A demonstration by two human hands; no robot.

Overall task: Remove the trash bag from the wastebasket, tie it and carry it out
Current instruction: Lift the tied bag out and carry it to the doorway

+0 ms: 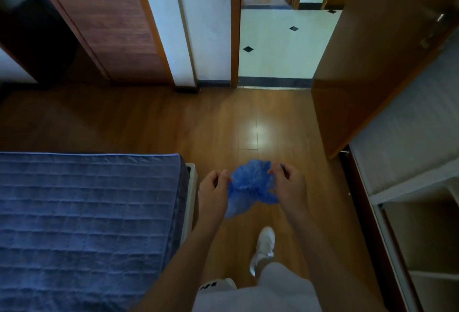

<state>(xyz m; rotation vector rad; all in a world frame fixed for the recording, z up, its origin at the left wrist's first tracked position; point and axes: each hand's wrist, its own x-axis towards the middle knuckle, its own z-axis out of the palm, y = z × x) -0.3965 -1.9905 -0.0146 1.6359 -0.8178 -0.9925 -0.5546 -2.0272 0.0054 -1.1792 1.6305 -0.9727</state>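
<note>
Left hand (213, 191): forearm extended forward, fingers curled, pinching the left edge of the blue trash bag (248, 186). Right hand (289, 185): same pose, pinching the bag's right edge. Bag: crumpled, held between both hands above the wooden floor (248, 123), beside the bed (87, 224), facing the open doorway (280, 46).

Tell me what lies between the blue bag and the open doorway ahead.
Only bare wooden floor lies between the blue bag, pinched by the left hand and right hand, and the doorway. The head view shows nothing standing there.
</note>
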